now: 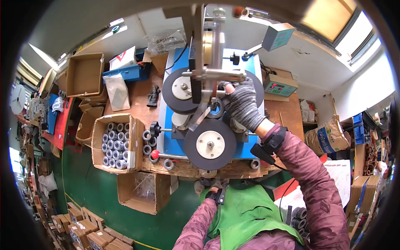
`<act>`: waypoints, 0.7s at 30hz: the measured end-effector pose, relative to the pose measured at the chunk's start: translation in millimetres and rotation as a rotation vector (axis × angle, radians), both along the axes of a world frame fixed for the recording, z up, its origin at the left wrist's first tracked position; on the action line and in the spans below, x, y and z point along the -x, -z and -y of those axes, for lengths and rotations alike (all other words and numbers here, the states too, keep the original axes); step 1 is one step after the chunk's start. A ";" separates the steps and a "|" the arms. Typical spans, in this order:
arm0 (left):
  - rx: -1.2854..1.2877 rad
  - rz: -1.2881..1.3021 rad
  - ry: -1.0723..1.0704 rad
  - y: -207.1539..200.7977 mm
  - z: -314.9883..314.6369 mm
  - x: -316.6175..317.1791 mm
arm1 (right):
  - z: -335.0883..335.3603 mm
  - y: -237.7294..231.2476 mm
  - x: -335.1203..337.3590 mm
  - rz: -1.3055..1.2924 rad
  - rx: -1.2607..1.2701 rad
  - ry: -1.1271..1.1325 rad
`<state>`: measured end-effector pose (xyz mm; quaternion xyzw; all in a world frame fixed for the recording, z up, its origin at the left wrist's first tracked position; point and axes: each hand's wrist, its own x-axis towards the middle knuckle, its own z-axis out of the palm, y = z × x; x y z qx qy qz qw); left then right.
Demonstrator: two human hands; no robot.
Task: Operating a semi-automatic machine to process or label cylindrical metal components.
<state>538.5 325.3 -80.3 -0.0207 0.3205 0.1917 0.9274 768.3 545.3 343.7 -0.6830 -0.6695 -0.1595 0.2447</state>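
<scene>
A blue bench machine (166,143) with several dark grey wheels stands before me. Its front wheel (195,146) has a white hub. Behind that wheel sits a metal ring (216,109), partly covered by a clear guard. My right hand (242,102), in a grey knit glove, reaches in beside this ring. Its fingers are curled by a horizontal metal rod (221,75); what they hold is hidden. Low at the table's front edge, my left hand (214,193) is close to a dark knob (207,182) under the front wheel. The left fingers are mostly hidden.
A cardboard box (139,143) of metal rings stands left of the machine; loose rings (147,149) lie between them. An open box (125,196) is below the table edge. A control box (281,86) stands right. A dark glove (153,96) lies on the table.
</scene>
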 end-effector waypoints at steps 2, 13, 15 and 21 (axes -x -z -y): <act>-0.389 -0.445 0.332 10.7 -8.0 11.0 | -1.0 -1.1 0.7 0.004 0.002 0.015; -0.178 -0.710 0.074 -12.4 -12.8 107.4 | 2.5 -2.9 4.8 -0.048 -0.014 -0.004; -0.005 -0.527 -0.139 -46.5 -27.6 148.3 | 4.9 -6.3 7.7 0.007 -0.039 0.005; -0.532 -0.337 -0.390 -336.4 -91.8 165.2 | 4.1 -11.0 11.6 -0.077 0.040 0.030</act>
